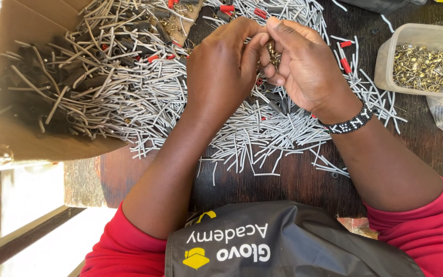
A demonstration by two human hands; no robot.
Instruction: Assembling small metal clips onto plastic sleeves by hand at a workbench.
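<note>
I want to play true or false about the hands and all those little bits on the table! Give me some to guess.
1. Both hands meet over the pile of grey wire pieces. True.
2. The right hand pinches small brass parts in its fingers. True.
3. The plastic tub holds red beads. False: it holds brass-coloured metal bits.
4. The beaded bracelet is on the left wrist. False: it is on the right wrist.
5. The cardboard box sits on the right. False: it sits on the left, with grey wires and black pieces inside.
</note>
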